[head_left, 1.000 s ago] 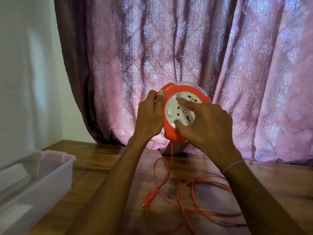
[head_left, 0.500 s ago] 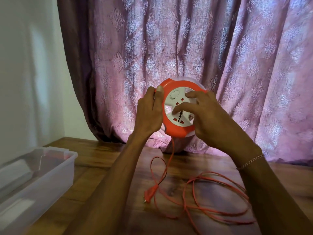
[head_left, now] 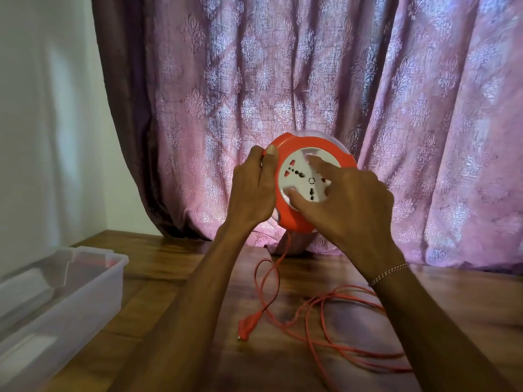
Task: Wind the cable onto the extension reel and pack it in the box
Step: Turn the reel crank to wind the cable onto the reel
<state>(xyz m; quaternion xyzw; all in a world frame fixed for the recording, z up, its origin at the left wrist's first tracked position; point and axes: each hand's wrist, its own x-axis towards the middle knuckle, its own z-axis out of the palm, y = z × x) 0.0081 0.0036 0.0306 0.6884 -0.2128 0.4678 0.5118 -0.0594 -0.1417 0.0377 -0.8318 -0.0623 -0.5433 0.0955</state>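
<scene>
Both hands hold the extension reel point(head_left: 308, 182) up in front of the curtain point(head_left: 311, 80).

The left hand point(head_left: 252, 190) has its grip clenched round the orange rim; right hand point(head_left: 348, 205) fingertips press the white socket face, which has turned since a moment ago. The cable point(head_left: 319, 321) trails slack on the wooden surface point(head_left: 175, 267), with the clear box point(head_left: 85, 290) at left.

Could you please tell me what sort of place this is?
Probably a room in a home: a patterned pink curtain hangs behind a wooden table, beside a plain white wall.
</scene>
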